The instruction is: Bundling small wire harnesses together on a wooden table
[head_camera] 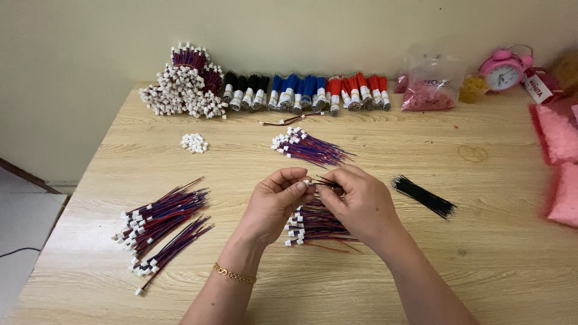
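My left hand (278,198) and my right hand (355,201) meet above the middle of the wooden table (481,253). Both pinch one small white connector with thin wires (319,182) between the fingertips. Just under the hands lies a pile of red-and-blue wire leads with white connectors (313,225). A second such pile (308,147) lies beyond the hands. A bundle of black wires (424,197) rests to the right of my right hand. A gold bracelet sits on my left wrist.
Two bunches of finished leads (162,219) lie at the left. A heap of connectors and wire bundles (183,84), black, blue and red rolls (304,91), loose white connectors (194,142), bags of pink parts (428,90) and a pink alarm clock (504,69) line the wall.
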